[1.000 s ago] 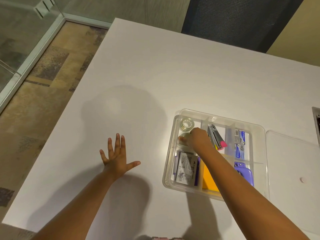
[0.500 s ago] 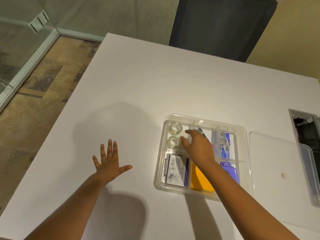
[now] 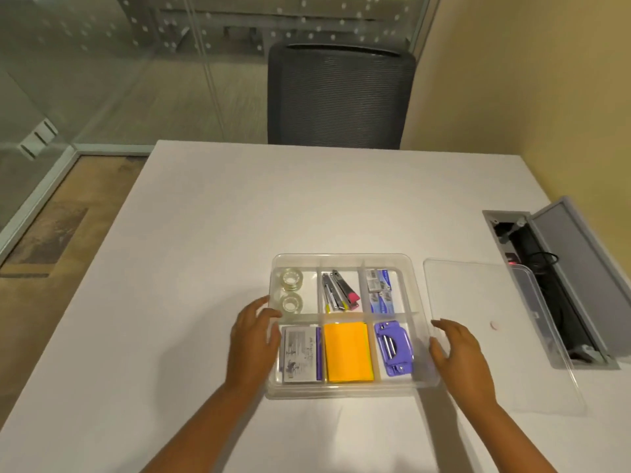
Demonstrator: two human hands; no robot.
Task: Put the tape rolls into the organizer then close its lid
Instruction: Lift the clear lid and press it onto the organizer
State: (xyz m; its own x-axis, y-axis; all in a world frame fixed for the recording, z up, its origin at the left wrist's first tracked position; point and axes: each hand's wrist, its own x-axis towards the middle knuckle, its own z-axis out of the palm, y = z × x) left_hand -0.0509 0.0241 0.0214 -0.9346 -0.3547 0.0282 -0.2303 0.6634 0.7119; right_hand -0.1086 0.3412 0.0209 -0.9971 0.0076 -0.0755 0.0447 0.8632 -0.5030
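The clear organizer [image 3: 341,390] sits open on the white table. Two clear tape rolls, one at the back [image 3: 293,278] and one in front of it [image 3: 292,303], lie in its back-left compartment. The clear lid [image 3: 495,353] lies flat on the table just right of the organizer. My left hand [image 3: 251,346] rests against the organizer's left wall, fingers spread, thumb at the rim. My right hand [image 3: 459,360] is at the right wall, over the lid's left edge, fingers apart and holding nothing.
Other compartments hold staplers [image 3: 338,291], staple boxes [image 3: 380,290], a card pack [image 3: 300,355], orange notes [image 3: 347,351] and a purple punch [image 3: 392,348]. An open cable hatch [image 3: 546,285] sits in the table at right. A dark chair [image 3: 341,97] stands behind the table.
My right hand left the tape compartment, leaving the second roll there, and moved to the organizer's right side. My left hand moved from the bare table to the left wall. The view tilted up.
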